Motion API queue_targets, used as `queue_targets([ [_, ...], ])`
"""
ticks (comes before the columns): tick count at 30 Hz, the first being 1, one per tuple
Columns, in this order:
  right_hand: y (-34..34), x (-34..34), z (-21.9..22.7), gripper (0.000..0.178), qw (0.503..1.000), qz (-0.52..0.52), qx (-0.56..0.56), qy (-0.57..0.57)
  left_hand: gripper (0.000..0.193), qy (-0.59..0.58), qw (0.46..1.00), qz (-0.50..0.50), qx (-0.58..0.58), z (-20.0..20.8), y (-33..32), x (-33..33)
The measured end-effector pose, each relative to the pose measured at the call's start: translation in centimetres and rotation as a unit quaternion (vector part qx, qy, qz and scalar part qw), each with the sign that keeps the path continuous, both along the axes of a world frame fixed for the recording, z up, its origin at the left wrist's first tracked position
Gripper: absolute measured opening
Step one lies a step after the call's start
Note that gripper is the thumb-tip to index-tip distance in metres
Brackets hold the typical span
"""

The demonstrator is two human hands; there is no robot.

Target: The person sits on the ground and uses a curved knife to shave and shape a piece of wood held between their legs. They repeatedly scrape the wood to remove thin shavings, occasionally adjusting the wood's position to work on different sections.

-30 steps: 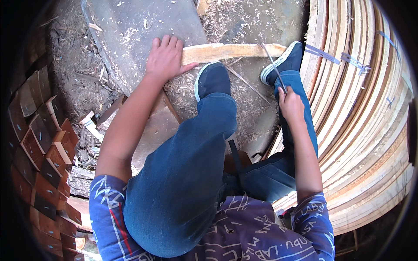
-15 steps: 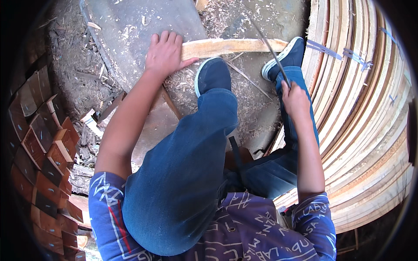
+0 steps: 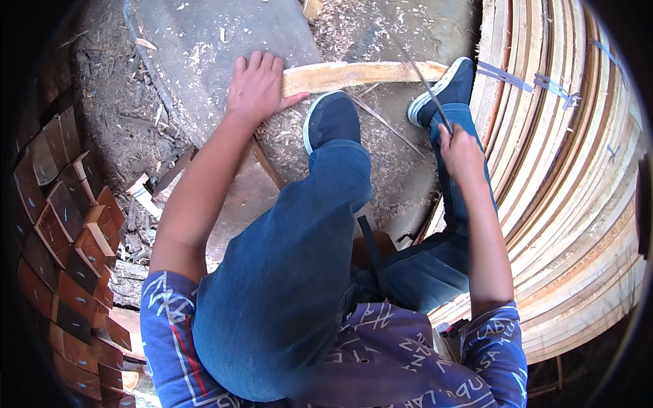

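Note:
A pale, slightly bowed wooden slat (image 3: 371,72) lies crosswise in front of my feet. My left hand (image 3: 257,90) is clamped over its left end, fingers on top and thumb stretched along the near edge. The slat's right end meets my right shoe (image 3: 449,88), while my left shoe (image 3: 333,119) stands against its near side. In my right hand (image 3: 462,155), closed round a handle that the fingers mostly hide, is a long, thin machete (image 3: 430,90). Seen nearly edge-on, it slants up and left across the slat's right part, its far end blurred.
Bundles of long curved wooden strips (image 3: 544,177), tied with blue bands, curve along the right. Stacked brown wooden blocks (image 3: 75,258) fill the left edge. A grey sheet (image 3: 224,34) strewn with shavings lies beneath the slat, and a thin splinter (image 3: 388,122) lies near my left shoe.
The machete's blade has shifted slightly, and its tip is more blurred now. My left hand and the slat have stayed nearly in place.

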State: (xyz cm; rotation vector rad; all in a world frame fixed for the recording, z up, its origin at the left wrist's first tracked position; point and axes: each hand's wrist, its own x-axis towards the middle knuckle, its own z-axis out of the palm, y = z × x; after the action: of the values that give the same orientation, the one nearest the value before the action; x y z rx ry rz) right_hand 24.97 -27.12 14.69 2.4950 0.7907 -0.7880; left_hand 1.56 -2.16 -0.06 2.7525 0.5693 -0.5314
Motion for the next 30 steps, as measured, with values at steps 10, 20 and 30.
queue_targets([
  [10,6.4,-0.5,3.5,0.040,0.998,0.011,0.068,0.013,0.083,0.002,1.000,-0.001,0.023,-0.3,-0.1,-0.8],
  [20,-1.8,2.3,-0.8,0.044,0.999,0.029,-0.015,-0.007,0.083,0.012,1.000,-0.011,0.024,0.0,0.1,0.8],
  [30,2.0,1.5,6.8,0.044,0.974,-0.163,0.146,0.060,0.083,0.007,1.000,0.009,0.006,-0.1,0.1,-0.1],
])
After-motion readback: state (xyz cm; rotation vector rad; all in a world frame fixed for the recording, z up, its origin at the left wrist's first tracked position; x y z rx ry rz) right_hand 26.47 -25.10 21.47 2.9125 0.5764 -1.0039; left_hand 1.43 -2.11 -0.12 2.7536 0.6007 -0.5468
